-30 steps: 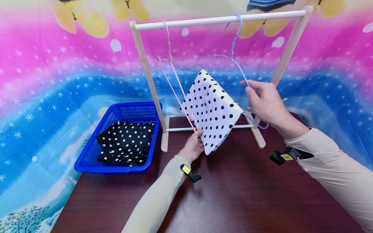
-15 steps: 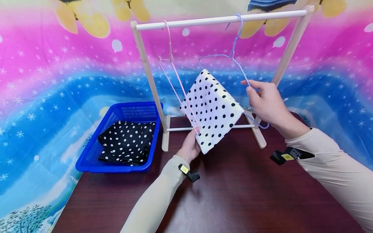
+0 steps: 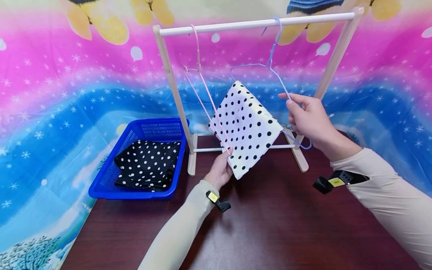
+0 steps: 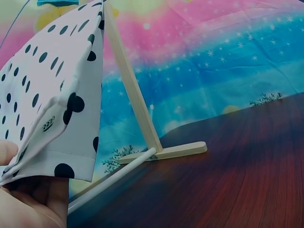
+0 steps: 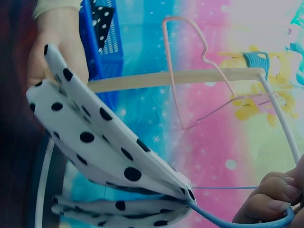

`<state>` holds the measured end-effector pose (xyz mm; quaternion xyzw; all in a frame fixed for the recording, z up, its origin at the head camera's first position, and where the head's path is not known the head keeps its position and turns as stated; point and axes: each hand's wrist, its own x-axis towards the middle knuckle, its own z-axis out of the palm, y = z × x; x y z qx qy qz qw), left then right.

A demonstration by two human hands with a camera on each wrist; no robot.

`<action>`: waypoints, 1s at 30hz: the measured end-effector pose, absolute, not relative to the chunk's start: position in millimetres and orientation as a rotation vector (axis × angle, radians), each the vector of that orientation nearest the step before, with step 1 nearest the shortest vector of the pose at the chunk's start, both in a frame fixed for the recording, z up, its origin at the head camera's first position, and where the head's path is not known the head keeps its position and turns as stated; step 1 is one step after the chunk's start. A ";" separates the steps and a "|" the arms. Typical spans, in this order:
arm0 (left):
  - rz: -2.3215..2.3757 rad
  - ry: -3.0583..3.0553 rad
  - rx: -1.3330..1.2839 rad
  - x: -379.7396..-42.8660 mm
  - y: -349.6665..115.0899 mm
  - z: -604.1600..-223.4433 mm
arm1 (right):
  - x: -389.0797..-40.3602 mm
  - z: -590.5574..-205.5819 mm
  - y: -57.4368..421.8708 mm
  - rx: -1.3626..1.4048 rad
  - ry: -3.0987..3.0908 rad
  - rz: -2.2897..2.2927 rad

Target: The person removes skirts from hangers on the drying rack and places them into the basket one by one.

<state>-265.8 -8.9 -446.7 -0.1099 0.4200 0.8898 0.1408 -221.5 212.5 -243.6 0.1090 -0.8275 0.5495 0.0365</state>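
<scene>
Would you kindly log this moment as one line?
Left hand: grips white dotted cloth | Right hand: holds blue hanger | White cloth: over blue hanger | Pink hanger: on rack | Black dotted cloth: in basket

The person wears long, close-fitting cream sleeves (image 3: 179, 225) and black wrist mounts (image 3: 222, 206) bearing yellow labels (image 3: 335, 182).

A snowflake-printed fabric backdrop (image 3: 135, 90) fills the upper frame, banded pink over blue, yellow printed figures (image 3: 109, 30) along its top. Below, a dark reddish-brown wood-grain tabletop (image 3: 287, 221) shows a soft sheen near bottom centre.
</scene>
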 end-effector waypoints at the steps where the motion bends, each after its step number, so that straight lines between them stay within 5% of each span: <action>1: 2.570 1.225 -0.312 -266.0 -8.8 -446.8 | -221.6 -243.4 212.9 0.340 -2.536 1.738; 30: 2.499 1.534 -0.348 -260.1 -22.1 -447.1 | -222.4 -248.0 216.3 0.316 -2.445 2.137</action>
